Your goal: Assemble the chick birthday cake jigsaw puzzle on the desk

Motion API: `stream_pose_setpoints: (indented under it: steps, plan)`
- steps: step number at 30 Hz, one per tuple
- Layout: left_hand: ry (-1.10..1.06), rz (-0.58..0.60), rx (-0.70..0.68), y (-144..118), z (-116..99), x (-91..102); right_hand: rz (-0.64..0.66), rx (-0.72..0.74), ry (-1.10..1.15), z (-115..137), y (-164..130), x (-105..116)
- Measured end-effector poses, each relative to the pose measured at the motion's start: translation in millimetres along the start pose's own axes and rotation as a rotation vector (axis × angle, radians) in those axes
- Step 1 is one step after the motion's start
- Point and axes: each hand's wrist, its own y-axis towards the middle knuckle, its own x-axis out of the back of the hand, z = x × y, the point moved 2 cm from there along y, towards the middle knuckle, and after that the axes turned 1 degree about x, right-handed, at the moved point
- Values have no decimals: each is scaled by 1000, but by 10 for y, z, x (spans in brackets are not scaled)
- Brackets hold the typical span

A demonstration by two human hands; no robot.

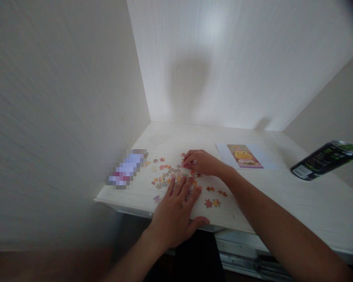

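Loose jigsaw puzzle pieces (164, 176) in orange, yellow, grey and pink lie in a pile on the white desk. My left hand (175, 209) rests over the near side of the pile, fingers stretched and a little spread, covering some pieces. At the pile's far right side, my right hand (202, 162) has its fingers bent and drawn together close to the pieces; whatever is between the fingertips is hidden. Several pieces (212, 203) lie apart, right of my left hand. A lilac piece (157, 199) sits left of that hand.
A sheet with a printed picture (243, 156) of a yellow figure lies behind my right forearm. At the far right stands a dark drink can (323, 160). On the left is a pixelated, phone-like object (127, 168). Pale panels (217, 66) enclose the desk (285, 188).
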Motion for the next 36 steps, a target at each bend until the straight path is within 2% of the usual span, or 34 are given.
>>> stream_pose_setpoints:
  steps: [8,11,13,15,17,19,21,24,29,32,36]
  plan:
    - [-25,-19,-20,-4,-9,4,-22,-4,1,-38,1,-30]
    - [-61,-55,-40,-5,-2,2,-30,-50,42,-76,-4,-1]
    - [-111,-144,-29,-25,33,27,-35,-119,68,-128,-20,44]
    - [-169,-304,19,-80,112,93,-13,-188,104,-191,-50,103]
    - [-198,-469,92,-175,238,190,51,-241,152,-242,-92,166]
    - [-179,-549,163,-294,388,287,160,-296,210,-265,-142,224]
    - [-130,-551,238,-416,530,359,289,-348,270,-253,-192,272]
    - [-111,-467,328,-560,654,376,475,-391,324,-192,-257,332]
    - [-187,-356,325,-620,613,256,759,-517,284,-137,-367,378]
    - [-190,-341,301,-591,604,221,837,-593,204,-129,-413,372]
    - [-202,-335,304,-560,703,236,836,-643,135,-92,-415,334]
